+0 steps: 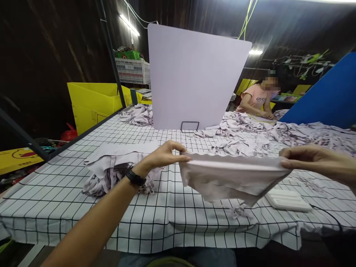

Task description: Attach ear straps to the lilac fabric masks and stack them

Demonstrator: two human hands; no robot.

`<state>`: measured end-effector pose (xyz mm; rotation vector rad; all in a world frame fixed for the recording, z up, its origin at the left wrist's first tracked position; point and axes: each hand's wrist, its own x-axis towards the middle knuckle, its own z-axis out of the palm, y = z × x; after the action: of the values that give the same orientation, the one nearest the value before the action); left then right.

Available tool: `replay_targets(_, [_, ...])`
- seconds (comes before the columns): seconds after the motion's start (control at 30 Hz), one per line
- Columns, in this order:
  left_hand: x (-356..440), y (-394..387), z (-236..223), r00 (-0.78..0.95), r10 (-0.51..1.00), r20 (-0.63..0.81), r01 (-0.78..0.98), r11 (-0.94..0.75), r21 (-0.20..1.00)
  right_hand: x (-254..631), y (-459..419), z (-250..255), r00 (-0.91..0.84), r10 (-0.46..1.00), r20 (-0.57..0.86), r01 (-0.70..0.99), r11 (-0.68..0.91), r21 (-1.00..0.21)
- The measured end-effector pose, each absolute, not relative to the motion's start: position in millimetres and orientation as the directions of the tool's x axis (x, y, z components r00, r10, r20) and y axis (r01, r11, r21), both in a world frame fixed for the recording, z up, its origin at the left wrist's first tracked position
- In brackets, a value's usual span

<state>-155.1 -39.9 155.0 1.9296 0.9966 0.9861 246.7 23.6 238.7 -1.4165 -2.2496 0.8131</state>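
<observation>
A pale pinkish garment (222,178), shaped like a pair of briefs, is stretched out above the table. My left hand (169,152), with a black watch on the wrist, pinches its upper left corner. At the upper right corner my right hand (306,157) is closed on the same edge, thumb towards me. The wavy top edge runs taut between both hands, while the lower part hangs loose. To the left of it, beyond my left wrist, lies a stack of similar pale garments (111,163). A white flat device (289,200) with a black cable rests below my right hand.
A grid-patterned cloth (144,226) covers the table. Across it stand a white panel (194,78) in a wire holder and a blue panel (328,92). Heaps of pale garments (241,126) lie behind. A co-worker (258,98) sits opposite. Yellow bins (94,104) stand left.
</observation>
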Motion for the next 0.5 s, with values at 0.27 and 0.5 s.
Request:
replay_targets(0.27, [-159,-45,197,0.437,0.833,0.341,0.371,-0.511,0.775,242,6,235,-0.613,0.777,-0.142,0.619,0.361,-0.698])
replay_targets(0.5, [-153,-55,202,0.391,0.877,0.279,0.292,-0.405,0.866,234,4,215,-0.594,0.803,0.041,0.346,0.302,-0.888])
